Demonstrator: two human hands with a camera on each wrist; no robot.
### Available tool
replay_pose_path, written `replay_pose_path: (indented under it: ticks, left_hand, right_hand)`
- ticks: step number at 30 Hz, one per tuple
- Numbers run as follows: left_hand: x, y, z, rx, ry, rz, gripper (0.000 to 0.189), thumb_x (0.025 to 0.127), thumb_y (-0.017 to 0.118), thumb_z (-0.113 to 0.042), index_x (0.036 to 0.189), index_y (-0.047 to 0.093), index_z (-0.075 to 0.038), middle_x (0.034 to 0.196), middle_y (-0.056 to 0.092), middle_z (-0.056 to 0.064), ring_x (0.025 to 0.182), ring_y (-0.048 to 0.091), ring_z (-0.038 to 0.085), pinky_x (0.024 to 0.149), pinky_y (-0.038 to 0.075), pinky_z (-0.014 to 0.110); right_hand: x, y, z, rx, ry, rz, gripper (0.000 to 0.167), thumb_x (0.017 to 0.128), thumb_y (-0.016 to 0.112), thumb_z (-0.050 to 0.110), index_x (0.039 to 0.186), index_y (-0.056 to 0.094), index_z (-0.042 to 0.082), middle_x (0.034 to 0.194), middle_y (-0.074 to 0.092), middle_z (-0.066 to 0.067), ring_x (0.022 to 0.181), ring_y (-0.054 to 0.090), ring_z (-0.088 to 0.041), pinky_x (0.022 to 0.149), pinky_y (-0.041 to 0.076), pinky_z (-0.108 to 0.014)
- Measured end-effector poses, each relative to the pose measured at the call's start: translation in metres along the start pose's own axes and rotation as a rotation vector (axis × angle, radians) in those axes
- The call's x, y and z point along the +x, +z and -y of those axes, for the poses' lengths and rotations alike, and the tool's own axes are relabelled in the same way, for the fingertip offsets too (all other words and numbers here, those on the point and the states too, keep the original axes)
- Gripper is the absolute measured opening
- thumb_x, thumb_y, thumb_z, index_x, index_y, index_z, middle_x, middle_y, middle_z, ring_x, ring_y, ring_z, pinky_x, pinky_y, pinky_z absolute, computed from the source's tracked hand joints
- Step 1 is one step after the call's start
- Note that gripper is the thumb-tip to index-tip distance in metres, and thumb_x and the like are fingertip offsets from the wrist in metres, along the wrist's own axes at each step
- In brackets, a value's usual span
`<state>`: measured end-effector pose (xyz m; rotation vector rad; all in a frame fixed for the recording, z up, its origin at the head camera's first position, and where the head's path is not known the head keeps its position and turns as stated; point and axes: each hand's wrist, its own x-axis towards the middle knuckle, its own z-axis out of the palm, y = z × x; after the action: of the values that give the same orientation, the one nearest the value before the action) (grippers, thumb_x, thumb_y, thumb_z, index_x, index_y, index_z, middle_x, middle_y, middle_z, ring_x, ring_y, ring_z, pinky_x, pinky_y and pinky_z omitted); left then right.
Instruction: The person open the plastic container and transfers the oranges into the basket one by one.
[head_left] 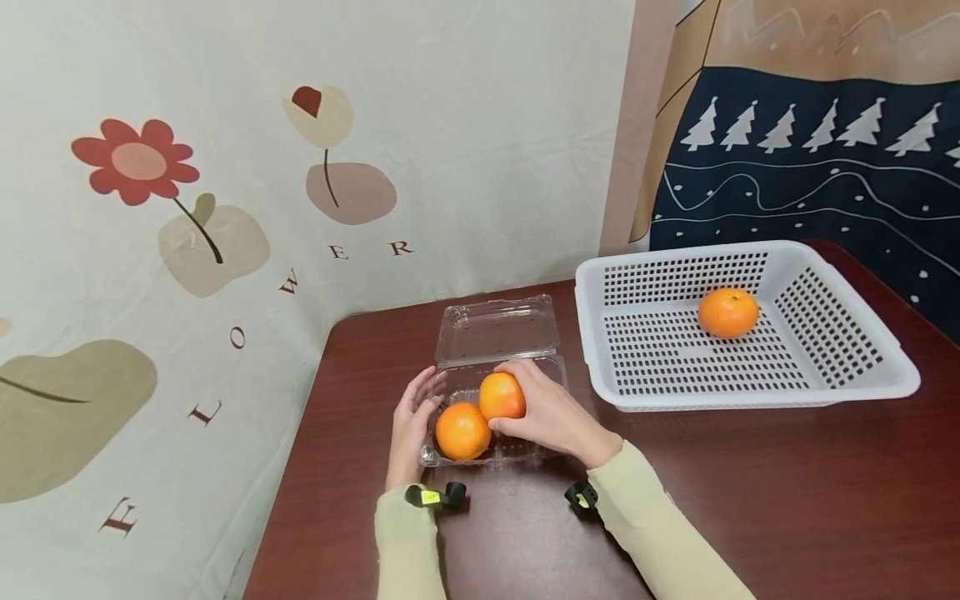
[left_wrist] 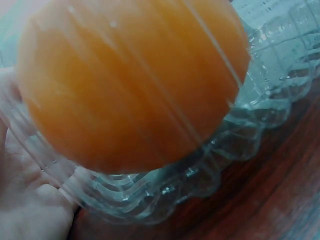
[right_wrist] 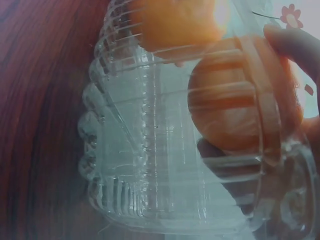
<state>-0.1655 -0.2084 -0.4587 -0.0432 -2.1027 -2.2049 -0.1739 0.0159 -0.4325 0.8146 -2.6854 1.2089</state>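
In the head view my right hand grips an orange between thumb and fingers, over the clear plastic clamshell box. The right wrist view shows that held orange through the clear wall. A second orange sits in the box's near left part. My left hand stands along the left side of the box, its fingers loosely bent and holding no fruit. Its palm lies beside the box wall in the left wrist view. The clear lid is folded back, away from me.
A white perforated plastic basket stands at the right on the dark red table, with one orange inside. Behind the table hangs a printed cloth with flowers and letters.
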Motion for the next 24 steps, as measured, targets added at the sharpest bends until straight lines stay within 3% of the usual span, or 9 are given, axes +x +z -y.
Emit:
replay_pose_path:
  ticks: [12, 19, 24]
  left_hand:
    - [0.0, 0.0, 0.0, -0.007, -0.009, 0.002, 0.044, 0.091, 0.041, 0.002, 0.134, 0.037, -0.005, 0.13, 0.046, 0.014, 0.12, 0.041, 0.027, 0.1, 0.031, 0.04]
    - [0.0, 0.0, 0.0, -0.004, -0.007, 0.004, 0.044, 0.091, 0.041, 0.001, 0.134, 0.037, -0.005, 0.131, 0.045, 0.014, 0.121, 0.041, 0.027, 0.099, 0.034, 0.034]
    - [-0.001, 0.0, -0.001, -0.018, 0.0, 0.001, 0.044, 0.09, 0.04, 0.003, 0.134, 0.037, -0.004, 0.131, 0.045, 0.016, 0.121, 0.04, 0.028, 0.095, 0.037, 0.026]
  right_hand:
    - [-0.001, -0.007, 0.003, -0.017, 0.072, 0.005, 0.066, 0.067, 0.064, 0.06, 0.123, 0.045, 0.03, 0.112, 0.047, 0.014, 0.083, 0.051, -0.005, 0.069, 0.045, -0.027]
    - [-0.002, -0.011, 0.003, 0.0, 0.084, 0.007, 0.07, 0.069, 0.056, 0.068, 0.126, 0.045, 0.029, 0.117, 0.047, 0.014, 0.086, 0.051, -0.006, 0.069, 0.045, -0.028]
    - [-0.002, -0.013, 0.003, 0.0, 0.05, -0.014, 0.069, 0.069, 0.058, 0.066, 0.126, 0.045, 0.028, 0.118, 0.045, 0.017, 0.086, 0.05, -0.004, 0.069, 0.045, -0.028]
